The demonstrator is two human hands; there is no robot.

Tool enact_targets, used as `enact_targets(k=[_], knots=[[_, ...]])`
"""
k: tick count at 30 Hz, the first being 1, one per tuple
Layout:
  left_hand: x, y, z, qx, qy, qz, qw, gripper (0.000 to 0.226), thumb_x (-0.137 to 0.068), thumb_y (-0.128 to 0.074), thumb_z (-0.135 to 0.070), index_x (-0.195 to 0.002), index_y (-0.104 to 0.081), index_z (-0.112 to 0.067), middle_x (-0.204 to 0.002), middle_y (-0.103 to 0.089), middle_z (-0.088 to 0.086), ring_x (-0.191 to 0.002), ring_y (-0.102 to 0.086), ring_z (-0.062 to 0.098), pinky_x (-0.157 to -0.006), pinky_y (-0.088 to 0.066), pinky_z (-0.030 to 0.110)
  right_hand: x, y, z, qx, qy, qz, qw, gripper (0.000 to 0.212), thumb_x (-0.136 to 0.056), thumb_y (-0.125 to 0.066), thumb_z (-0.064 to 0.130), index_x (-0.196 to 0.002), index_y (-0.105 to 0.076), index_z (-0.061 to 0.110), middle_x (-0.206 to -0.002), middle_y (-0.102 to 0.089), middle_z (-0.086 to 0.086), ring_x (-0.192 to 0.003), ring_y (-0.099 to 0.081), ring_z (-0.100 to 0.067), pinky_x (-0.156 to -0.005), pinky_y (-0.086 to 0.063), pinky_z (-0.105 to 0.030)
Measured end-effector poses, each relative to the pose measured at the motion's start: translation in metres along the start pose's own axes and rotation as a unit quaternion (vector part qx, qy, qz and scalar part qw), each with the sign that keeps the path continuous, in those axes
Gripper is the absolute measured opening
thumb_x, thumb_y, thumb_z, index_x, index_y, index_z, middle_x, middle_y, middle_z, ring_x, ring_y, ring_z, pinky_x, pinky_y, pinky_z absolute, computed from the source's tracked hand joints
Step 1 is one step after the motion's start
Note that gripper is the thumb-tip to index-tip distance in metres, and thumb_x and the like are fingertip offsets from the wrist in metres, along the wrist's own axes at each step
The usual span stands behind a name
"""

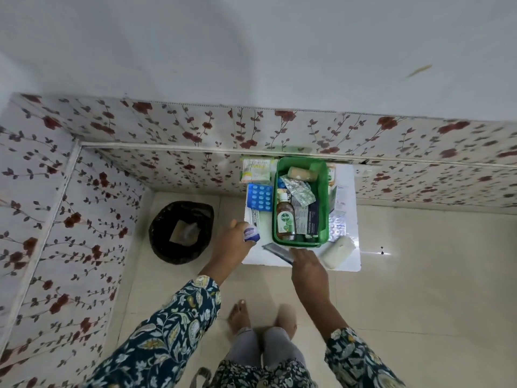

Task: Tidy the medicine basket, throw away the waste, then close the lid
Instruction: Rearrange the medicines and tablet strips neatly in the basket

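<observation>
A green medicine basket (324, 189) stands on a small white table (351, 259), holding a brown Dettol bottle (285, 218), foil blister strips (300, 191), a bandage roll (303, 173) and a dark box. My left hand (233, 242) is at the table's left edge, shut on a small white and blue pack (251, 233). My right hand (305, 264) rests at the front edge on a flat grey strip (277, 251); its grip is hidden. A blue blister pack (259, 196) lies left of the basket.
A black-lined waste bin (181, 232) sits on the floor left of the table with a scrap inside. A white bandage roll (337, 252), silver strips (337, 226) and boxes (256, 170) lie around the basket. Flowered walls close in behind and on the left.
</observation>
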State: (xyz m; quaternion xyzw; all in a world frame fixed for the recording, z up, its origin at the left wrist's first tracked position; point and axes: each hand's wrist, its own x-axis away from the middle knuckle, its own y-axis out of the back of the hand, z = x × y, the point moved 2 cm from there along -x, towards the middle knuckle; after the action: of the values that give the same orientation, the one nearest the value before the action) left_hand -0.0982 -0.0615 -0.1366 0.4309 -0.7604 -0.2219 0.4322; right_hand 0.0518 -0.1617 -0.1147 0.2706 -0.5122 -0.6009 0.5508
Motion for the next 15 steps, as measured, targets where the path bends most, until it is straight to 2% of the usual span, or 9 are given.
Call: enact_targets(k=[2, 4, 6, 9, 12, 13, 15], knots=[[-0.006, 0.005, -0.019, -0.011, -0.033, -0.008, 0.999, 0.041, -0.081, -0.067, -0.019, -0.119, -0.056, -0.008, -0.119, -0.052, 0.012, -0.111, -0.053, 0.03, -0.089, -0.044, 0.034, -0.007, 0.026, -0.008, -0.106, -0.088, -0.048, 0.989, 0.027, -0.078, -0.05, -0.009, -0.096, -0.068, 0.002, -0.082, -0.07, -0.017, -0.071, -0.067, -0.033, -0.053, -0.048, -0.029], [-0.015, 0.008, -0.039, -0.034, -0.07, -0.017, 0.997, 0.046, -0.084, -0.064, -0.021, -0.126, -0.052, -0.008, -0.126, -0.051, 0.011, -0.116, -0.05, 0.029, -0.092, -0.042, 0.035, -0.024, 0.046, -0.02, -0.187, -0.175, -0.084, 0.963, 0.03, -0.088, -0.041, -0.003, -0.108, -0.064, 0.003, -0.095, -0.068, -0.021, -0.086, -0.064, -0.037, -0.064, -0.037, -0.026], [-0.027, 0.006, -0.058, -0.105, -0.106, -0.026, 0.988, 0.044, -0.086, -0.061, -0.025, -0.126, -0.051, -0.012, -0.127, -0.05, 0.009, -0.119, -0.045, 0.028, -0.093, -0.039, 0.037, -0.047, 0.054, -0.032, -0.225, -0.226, -0.107, 0.942, 0.035, -0.091, -0.037, -0.002, -0.116, -0.06, 0.005, -0.104, -0.068, -0.023, -0.092, -0.062, -0.038, -0.067, -0.036, -0.026], [-0.043, -0.006, -0.079, -0.202, -0.135, -0.032, 0.969, 0.037, -0.085, -0.059, -0.025, -0.12, -0.053, -0.014, -0.126, -0.05, 0.006, -0.121, -0.041, 0.027, -0.092, -0.036, 0.038, -0.081, 0.053, -0.036, -0.227, -0.249, -0.073, 0.939, 0.04, -0.088, -0.036, -0.006, -0.123, -0.055, 0.005, -0.115, -0.065, -0.022, -0.101, -0.06, -0.039, -0.077, -0.048, -0.036], [-0.057, -0.023, -0.087, -0.261, -0.154, -0.064, 0.951, 0.033, -0.078, -0.068, -0.02, -0.11, -0.062, -0.017, -0.128, -0.051, 0.005, -0.124, -0.041, 0.028, -0.096, -0.037, 0.042, -0.102, 0.04, -0.036, -0.224, -0.259, -0.019, 0.939, 0.039, -0.086, -0.038, -0.007, -0.121, -0.053, 0.004, -0.115, -0.065, -0.023, -0.102, -0.061, -0.039, -0.083, -0.051, -0.042], [-0.061, -0.028, -0.087, -0.273, -0.149, -0.068, 0.948, 0.034, -0.075, -0.071, -0.018, -0.109, -0.063, -0.018, -0.132, -0.05, 0.006, -0.128, -0.04, 0.03, -0.099, -0.036, 0.045, -0.107, 0.035, -0.037, -0.219, -0.256, -0.006, 0.942, 0.037, -0.086, -0.039, -0.006, -0.118, -0.052, 0.004, -0.113, -0.065, -0.023, -0.101, -0.062, -0.038, -0.082, -0.052, -0.042], [-0.065, -0.037, -0.085, -0.269, -0.144, -0.029, 0.952, 0.043, -0.077, -0.069, -0.014, -0.118, -0.058, -0.017, -0.147, -0.037, 0.008, -0.14, -0.025, 0.033, -0.11, -0.025, 0.052, -0.108, 0.032, -0.036, -0.21, -0.259, 0.001, 0.943, 0.038, -0.085, -0.039, -0.005, -0.12, -0.051, 0.004, -0.113, -0.064, -0.022, -0.102, -0.061, -0.038, -0.084, -0.052, -0.043]])
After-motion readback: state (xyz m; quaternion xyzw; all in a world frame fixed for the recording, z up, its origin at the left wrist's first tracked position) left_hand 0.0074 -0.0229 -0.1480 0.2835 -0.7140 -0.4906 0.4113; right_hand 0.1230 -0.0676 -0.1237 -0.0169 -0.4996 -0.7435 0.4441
